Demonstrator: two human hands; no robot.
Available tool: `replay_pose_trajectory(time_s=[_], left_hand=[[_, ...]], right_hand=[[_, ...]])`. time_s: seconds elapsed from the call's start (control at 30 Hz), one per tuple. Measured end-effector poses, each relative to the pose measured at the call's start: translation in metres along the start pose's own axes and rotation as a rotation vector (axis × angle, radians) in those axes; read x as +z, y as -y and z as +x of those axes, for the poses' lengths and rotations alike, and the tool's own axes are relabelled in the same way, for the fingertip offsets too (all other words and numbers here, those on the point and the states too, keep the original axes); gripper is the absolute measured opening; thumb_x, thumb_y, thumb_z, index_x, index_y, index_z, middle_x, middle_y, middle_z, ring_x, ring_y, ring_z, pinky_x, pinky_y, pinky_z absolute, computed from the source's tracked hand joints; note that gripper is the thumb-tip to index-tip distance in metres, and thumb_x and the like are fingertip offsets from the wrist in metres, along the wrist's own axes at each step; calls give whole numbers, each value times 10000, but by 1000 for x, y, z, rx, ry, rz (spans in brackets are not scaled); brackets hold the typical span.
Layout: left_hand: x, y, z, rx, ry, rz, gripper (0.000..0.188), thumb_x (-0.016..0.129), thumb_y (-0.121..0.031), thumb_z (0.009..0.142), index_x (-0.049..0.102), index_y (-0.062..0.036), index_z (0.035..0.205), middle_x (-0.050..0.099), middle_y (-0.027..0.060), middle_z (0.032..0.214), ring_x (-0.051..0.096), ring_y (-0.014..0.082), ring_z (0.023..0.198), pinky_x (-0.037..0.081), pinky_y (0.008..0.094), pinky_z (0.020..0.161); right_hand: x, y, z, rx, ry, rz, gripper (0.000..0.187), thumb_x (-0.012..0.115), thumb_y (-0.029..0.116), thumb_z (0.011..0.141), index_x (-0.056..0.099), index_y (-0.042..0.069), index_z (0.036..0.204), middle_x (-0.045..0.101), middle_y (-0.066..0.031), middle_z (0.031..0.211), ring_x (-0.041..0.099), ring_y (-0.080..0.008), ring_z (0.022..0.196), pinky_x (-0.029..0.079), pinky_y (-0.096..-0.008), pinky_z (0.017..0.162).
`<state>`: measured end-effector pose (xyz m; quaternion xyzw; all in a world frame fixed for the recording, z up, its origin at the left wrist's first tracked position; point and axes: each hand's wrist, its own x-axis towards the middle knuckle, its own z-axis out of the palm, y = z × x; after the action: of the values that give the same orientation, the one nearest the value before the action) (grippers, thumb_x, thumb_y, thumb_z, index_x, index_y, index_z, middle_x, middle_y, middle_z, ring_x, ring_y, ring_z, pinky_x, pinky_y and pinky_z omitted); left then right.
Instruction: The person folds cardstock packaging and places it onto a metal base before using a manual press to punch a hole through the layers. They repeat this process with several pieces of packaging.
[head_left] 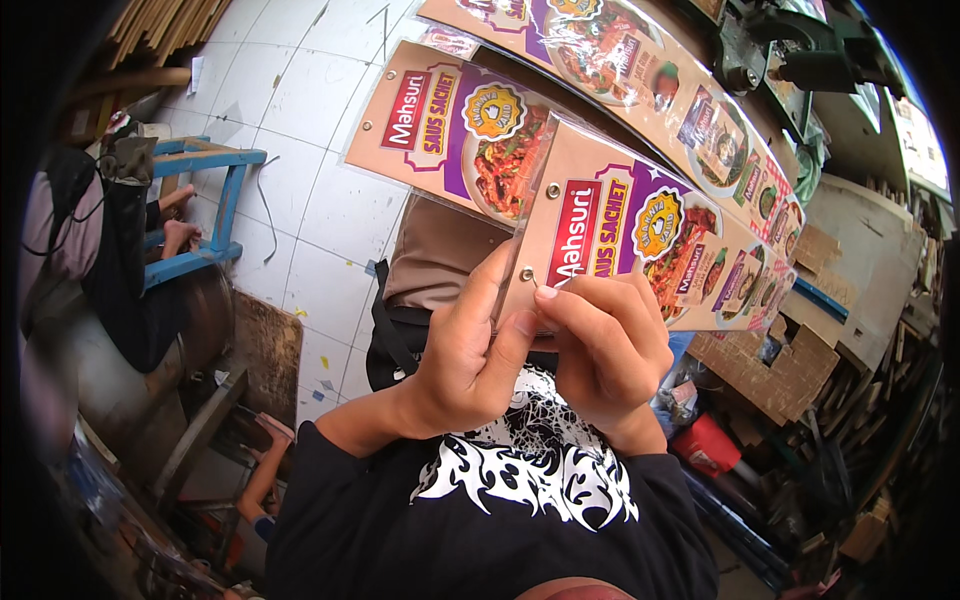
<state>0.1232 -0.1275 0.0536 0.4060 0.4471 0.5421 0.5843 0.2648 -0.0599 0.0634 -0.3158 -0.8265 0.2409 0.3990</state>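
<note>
A long printed display sign (625,215), brown and purple with food pictures and a glossy clear surface, is in front of my chest. Its near left edge sits between the thumb and fingers of my left hand (460,355). My right hand (615,345) is closed at the sign's lower left corner, thumb and forefinger pinched together just beside a metal eyelet (527,273). Whether something small is also in that pinch, I cannot tell. Partly under this sign lies a matching sign (440,115), over my lap. A third such sign (620,65) stretches along the far side.
A blue stool (228,205) stands on white floor tiles (300,110) at the left, near another person's bare feet (180,230). Someone's arm (262,480) shows lower left. Dark machinery (800,65) is at the far right, with cardboard (770,375) and a red container (705,445) nearer.
</note>
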Motion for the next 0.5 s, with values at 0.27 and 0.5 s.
replay_pose_trajectory(time_s=[0.27, 0.5], left_hand=[[2, -2, 4, 166, -92, 316, 486, 404, 22, 951, 265, 174, 1391, 646, 238, 1112, 665, 216, 970, 521, 293, 808], [2, 9, 6, 208, -160, 314, 481, 474, 20, 935, 329, 147, 1376, 666, 239, 1036, 703, 244, 866, 539, 303, 726]], right_hand=[[2, 1, 0, -80, 28, -85, 478, 655, -41, 517, 702, 3, 991, 617, -87, 829, 527, -201, 612, 418, -295, 524], [3, -4, 7, -92, 60, -80, 448, 688, -19, 530, 711, 16, 976, 624, -87, 838, 544, -199, 643, 444, -283, 543]])
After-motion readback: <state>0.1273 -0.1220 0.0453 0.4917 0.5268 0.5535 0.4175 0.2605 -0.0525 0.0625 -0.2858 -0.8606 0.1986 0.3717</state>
